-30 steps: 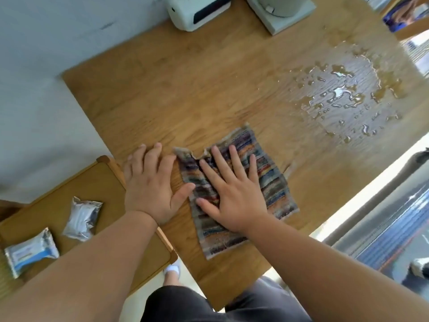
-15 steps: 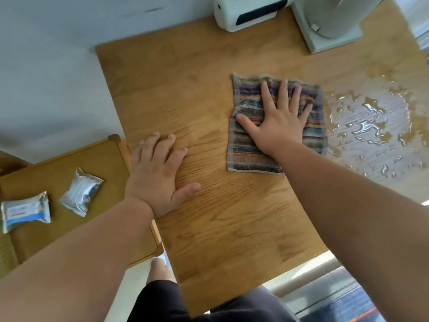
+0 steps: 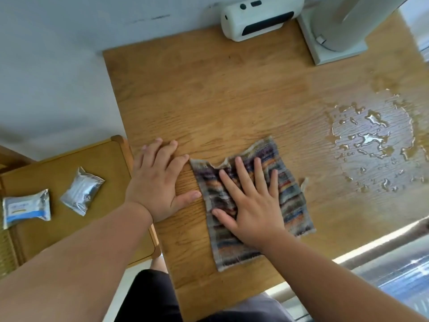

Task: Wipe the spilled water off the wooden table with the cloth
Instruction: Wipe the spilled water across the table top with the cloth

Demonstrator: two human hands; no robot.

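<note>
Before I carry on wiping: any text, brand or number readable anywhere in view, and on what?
None can be read.
White and blue packet on the side table: printed lines, too blurred to read.
Silver packet: no print that I can make out.
White device at the table's far edge: dark buttons, no legible label.

striped cloth [image 3: 290,201] flat, left of spilled water [image 3: 371,145].
</note>
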